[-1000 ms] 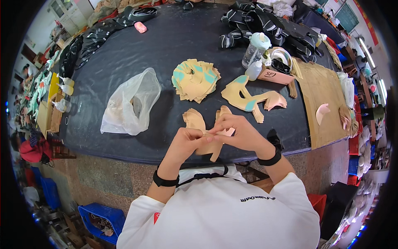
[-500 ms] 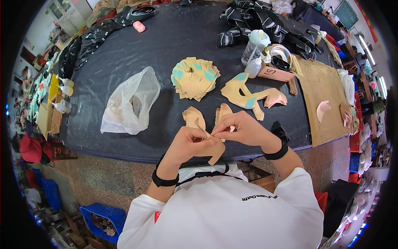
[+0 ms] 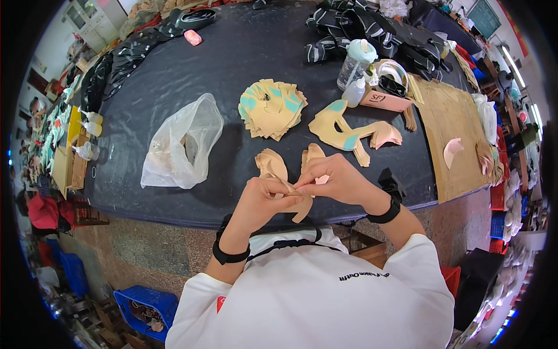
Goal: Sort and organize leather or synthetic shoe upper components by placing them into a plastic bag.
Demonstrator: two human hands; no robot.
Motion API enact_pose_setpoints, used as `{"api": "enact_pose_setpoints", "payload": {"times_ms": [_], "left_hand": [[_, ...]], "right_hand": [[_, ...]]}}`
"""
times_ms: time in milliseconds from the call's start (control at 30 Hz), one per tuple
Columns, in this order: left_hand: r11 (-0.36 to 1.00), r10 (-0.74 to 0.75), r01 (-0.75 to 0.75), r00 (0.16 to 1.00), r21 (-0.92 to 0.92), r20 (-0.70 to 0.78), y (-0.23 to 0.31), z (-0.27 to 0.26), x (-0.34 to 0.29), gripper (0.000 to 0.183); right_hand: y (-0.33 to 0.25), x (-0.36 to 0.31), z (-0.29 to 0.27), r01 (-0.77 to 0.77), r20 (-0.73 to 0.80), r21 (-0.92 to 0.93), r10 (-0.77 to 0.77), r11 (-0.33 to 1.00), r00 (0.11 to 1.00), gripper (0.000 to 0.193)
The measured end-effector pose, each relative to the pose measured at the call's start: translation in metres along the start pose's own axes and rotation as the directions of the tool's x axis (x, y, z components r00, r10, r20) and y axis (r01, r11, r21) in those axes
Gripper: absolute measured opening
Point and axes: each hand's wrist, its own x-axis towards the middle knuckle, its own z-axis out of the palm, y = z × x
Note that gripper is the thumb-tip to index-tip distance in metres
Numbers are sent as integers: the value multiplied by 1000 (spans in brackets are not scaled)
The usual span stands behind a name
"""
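Close to the table's front edge, both hands pinch a tan curved cut-out piece [image 3: 301, 209] of thin sheet material. My left hand [image 3: 260, 200] is closed on its left part, with thumb and fingers pressed together. My right hand [image 3: 340, 181] pinches its upper edge, the fingertips almost meeting those of the left; they partly hide the pinched spot. Just beyond my hands lie a left stack of tan pieces [image 3: 271, 162] and a right stack of tan pieces [image 3: 314, 152]. Farther off sits a fanned round pile of tan pieces with turquoise patches [image 3: 273, 110], and right of it a curved tan stack [image 3: 329, 132].
A white plastic bag [image 3: 180, 145] stands open at the left. A clear jug with a pale lid [image 3: 356, 61], a small squeeze bottle [image 3: 353, 93] and a cardboard box [image 3: 386, 101] stand back right. Beside them lies a brown board [image 3: 450, 122]. Black strapped items [image 3: 360, 26] are heaped behind.
The tan piece has shifted slightly up between my hands, and its lower tail has tilted a little. Both hands keep their pinch in nearly the same place.
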Motion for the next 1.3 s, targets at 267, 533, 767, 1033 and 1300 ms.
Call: {"api": "enact_pose_setpoints", "payload": {"times_ms": [267,533,767,1033,1300], "left_hand": [[983,181,-180,971,22,-155,-2,7,2,14],[941,282,-318,925,-115,-254,-8,10,2,10],[872,112,-286,907,-398,-406,-6,27,-1,12],[824,-53,-189,912,-534,-406,5,25,-3,11],[808,-33,-186,933,-559,-359,5,24,-2,15]], "right_hand": [[0,-3,14,238,-124,-363,-300,901,946,18],[0,-6,37,230,-443,-244,-319,942,838,18],[-2,-4,63,205,-607,312,28,928,794,18],[13,-5,41,17,-259,891,475,454,841,36],[17,-7,42,-92,-25,917,287,387,958,30]]}}
